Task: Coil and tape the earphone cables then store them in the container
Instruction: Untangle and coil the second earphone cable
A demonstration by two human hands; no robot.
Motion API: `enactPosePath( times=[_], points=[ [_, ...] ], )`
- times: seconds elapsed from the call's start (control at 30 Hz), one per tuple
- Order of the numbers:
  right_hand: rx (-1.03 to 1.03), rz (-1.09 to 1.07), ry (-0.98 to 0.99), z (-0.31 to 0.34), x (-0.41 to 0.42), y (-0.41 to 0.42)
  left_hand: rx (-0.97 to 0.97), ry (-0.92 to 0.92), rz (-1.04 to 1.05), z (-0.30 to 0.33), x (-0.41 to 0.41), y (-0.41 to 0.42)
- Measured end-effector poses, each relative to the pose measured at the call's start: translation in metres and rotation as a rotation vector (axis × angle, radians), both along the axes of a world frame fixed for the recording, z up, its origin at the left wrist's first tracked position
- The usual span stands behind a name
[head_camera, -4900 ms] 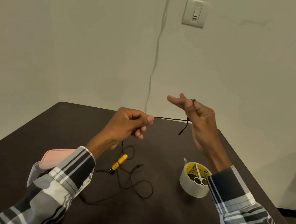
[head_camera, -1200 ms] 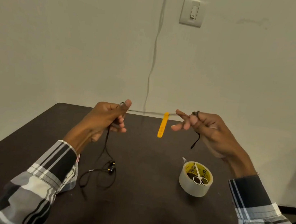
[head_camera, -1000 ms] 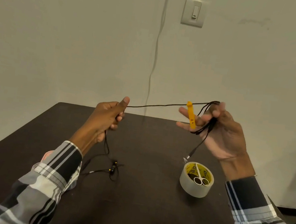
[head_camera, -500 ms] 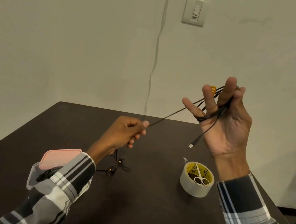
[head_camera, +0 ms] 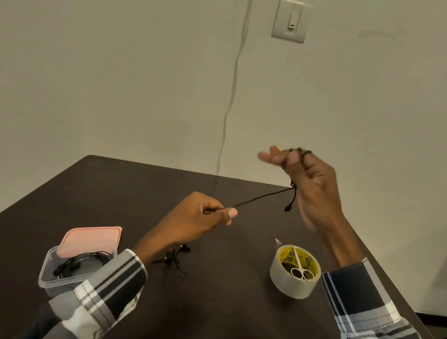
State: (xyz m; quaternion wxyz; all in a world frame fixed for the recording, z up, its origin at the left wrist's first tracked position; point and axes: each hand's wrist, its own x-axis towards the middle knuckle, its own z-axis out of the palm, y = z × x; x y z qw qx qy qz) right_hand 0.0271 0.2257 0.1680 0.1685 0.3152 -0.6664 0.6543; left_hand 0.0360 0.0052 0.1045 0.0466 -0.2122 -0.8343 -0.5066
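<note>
1. The right hand is raised above the tabletop with the cable looped over its fingers. Two fingers stretch out, the others curl. It serves, I judge, as the spool for the coil. A scrap of yellow shows at the fingertips, probably the cable's remote, though too little of it shows to be sure.
2. The left hand pinches the cable between thumb and curled fingers, lower and nearer the body. The span between the two hands runs straight and taut, so that each turn lies snug, as I read it.
3. A short end with a plug hangs loose below the right palm.
4. The rest of the cable drops behind the left wrist to the earbuds, which lie on the tabletop. Only a little seems left to wind.
5. The container stands at the left, close to the left sleeve, with its pink lid set askew across the back. A dark coil already lies inside.
6. The tape lies flat at the right, under the right forearm, with small scissors resting in its core, near at hand for the next step.
7. The tabletop is dark brown and matt, pushed against a plain pale wall. A switch sits high on the wall, and a thin white wire runs down beside it to the table's far edge.
</note>
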Motion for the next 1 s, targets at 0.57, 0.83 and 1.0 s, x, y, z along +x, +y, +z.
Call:
enactPosePath(
  times=[0.57, 0.83, 1.0],
  points=[
    [0.436, 0.329, -0.201, -0.025, 0.008, -0.015, 0.068, 0.228, -0.039, 0.080, 0.024, -0.025],
    [0.181, 0.489, -0.228, -0.011, 0.011, -0.011, 0.280, 0.093, -0.016, 0.085, -0.012, -0.021],
    [-0.151, 0.687, -0.291, -0.004, 0.010, -0.009, 0.338, 0.045, -0.008, 0.068, -0.029, -0.019]
  ],
)
